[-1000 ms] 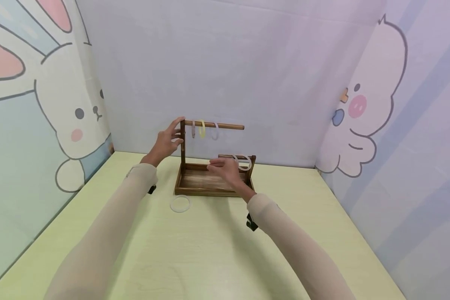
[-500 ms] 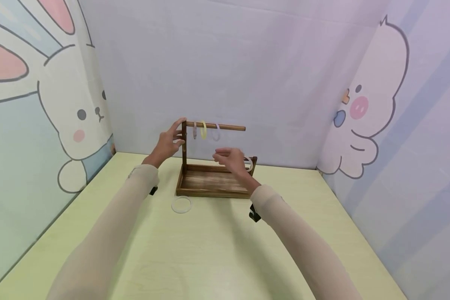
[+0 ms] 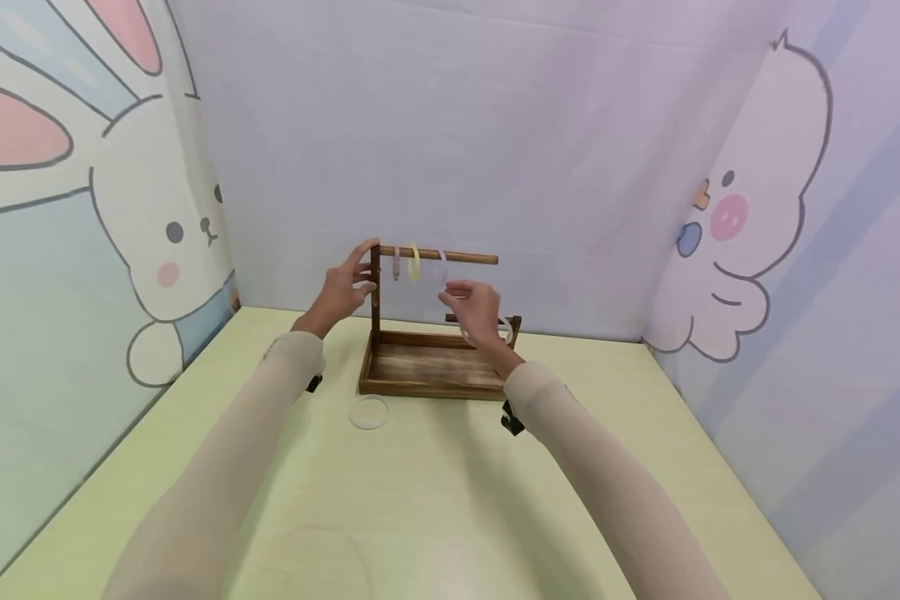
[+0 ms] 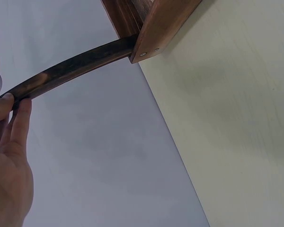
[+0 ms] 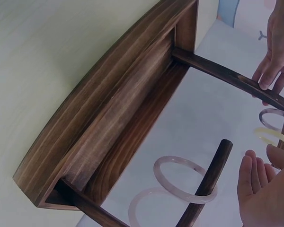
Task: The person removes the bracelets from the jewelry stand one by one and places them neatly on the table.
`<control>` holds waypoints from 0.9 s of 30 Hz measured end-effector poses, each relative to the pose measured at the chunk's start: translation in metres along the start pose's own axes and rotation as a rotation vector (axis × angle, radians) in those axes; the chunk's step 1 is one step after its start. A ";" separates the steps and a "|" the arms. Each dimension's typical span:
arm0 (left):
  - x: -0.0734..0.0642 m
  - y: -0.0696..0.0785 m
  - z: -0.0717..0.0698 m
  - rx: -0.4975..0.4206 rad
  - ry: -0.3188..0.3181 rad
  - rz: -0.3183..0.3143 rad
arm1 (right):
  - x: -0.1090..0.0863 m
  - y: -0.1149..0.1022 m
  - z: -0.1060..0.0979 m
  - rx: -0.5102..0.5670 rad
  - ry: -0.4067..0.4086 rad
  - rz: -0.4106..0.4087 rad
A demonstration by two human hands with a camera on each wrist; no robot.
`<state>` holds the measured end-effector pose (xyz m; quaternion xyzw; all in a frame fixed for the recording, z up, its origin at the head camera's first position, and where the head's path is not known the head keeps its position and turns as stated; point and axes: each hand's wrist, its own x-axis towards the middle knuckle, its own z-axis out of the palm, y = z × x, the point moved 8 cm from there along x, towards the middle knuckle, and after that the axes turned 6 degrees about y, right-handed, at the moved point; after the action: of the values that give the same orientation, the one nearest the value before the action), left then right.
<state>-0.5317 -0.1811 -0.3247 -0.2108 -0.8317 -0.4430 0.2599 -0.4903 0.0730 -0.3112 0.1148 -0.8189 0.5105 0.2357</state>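
A dark wooden bangle stand [image 3: 435, 387] has a tall left post with a long upper bar [image 3: 472, 257] and a shorter lower bar at right. My left hand [image 3: 342, 289] grips the top of the tall post between thumb and fingers. On the upper bar hang a brownish bangle [image 3: 397, 264], a yellow bangle [image 3: 414, 263] and a lavender bangle [image 3: 443, 262]. Just below the lavender one are the fingertips of my right hand [image 3: 476, 310], fingers extended and thumb apart. Two pale bangles hang on the lower bar, the nearer a pinkish bangle [image 5: 162, 177].
A white bangle [image 3: 368, 412] lies flat on the pale yellow table [image 3: 390, 500], in front of the stand's tray. Behind rises a plain cloth backdrop [image 3: 435, 150], with cartoon-printed cloth on both sides.
My right hand has risen from over the tray to just under the lavender bangle. My left hand stays on the post. The whole scene shifts slightly right in the head view.
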 end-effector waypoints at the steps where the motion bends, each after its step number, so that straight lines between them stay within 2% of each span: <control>1: 0.000 0.001 0.000 -0.005 -0.004 -0.004 | 0.002 -0.002 -0.002 -0.018 0.017 -0.009; 5: 0.001 0.005 0.000 0.004 -0.010 -0.010 | 0.008 -0.005 -0.004 -0.035 0.063 -0.031; 14: -0.002 0.004 -0.002 0.002 -0.007 -0.029 | 0.014 -0.006 -0.002 -0.053 0.099 -0.029; 20: -0.003 0.005 -0.002 0.006 0.003 -0.008 | 0.017 -0.005 0.001 -0.016 0.097 -0.024; 27: -0.003 0.003 0.000 -0.003 0.003 -0.020 | 0.018 -0.004 0.006 0.035 0.093 -0.011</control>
<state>-0.5274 -0.1798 -0.3250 -0.2024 -0.8328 -0.4469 0.2562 -0.5061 0.0663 -0.3012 0.0998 -0.7973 0.5282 0.2743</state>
